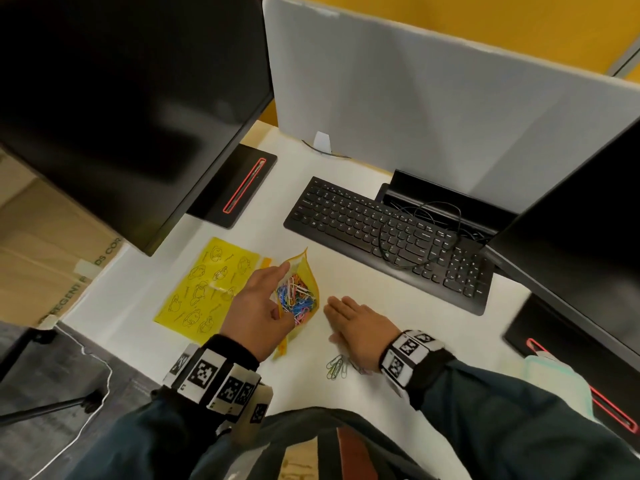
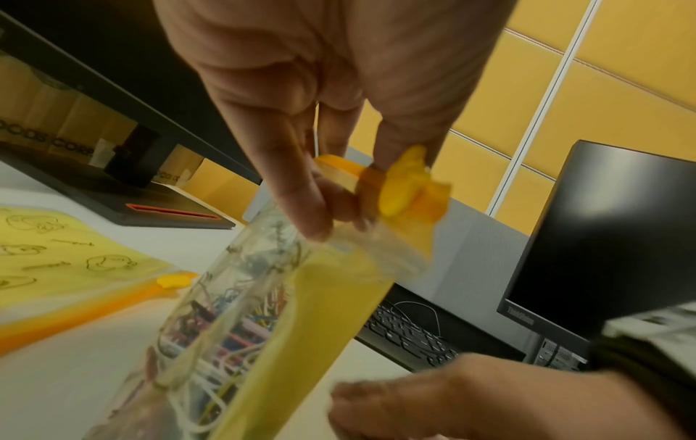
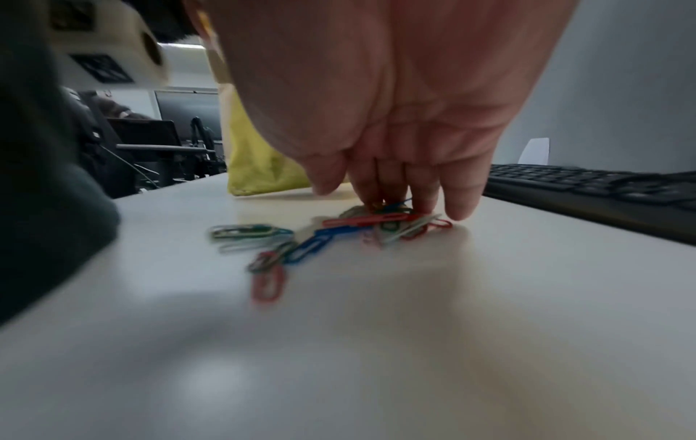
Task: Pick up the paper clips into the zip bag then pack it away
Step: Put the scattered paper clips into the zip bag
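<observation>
Head view: near the middle of the white table (image 1: 349, 271), the left hand (image 1: 258, 306) holds the yellow zip bag (image 1: 304, 271) up by its open mouth, with a heap of coloured paper clips inside. Just beside it the right hand (image 1: 356, 327) lies palm down, fingers straight and together; loose paper clips (image 1: 337, 367) lie toward the near edge. A keyboard (image 1: 391, 237) sits by the far edge.

Left wrist view: fingers (image 2: 301, 193) and thumb pinch the bag's orange zip strip (image 2: 339, 169).

Right wrist view: straight fingertips (image 3: 461, 205) press a cluster of clips against the table.
</observation>
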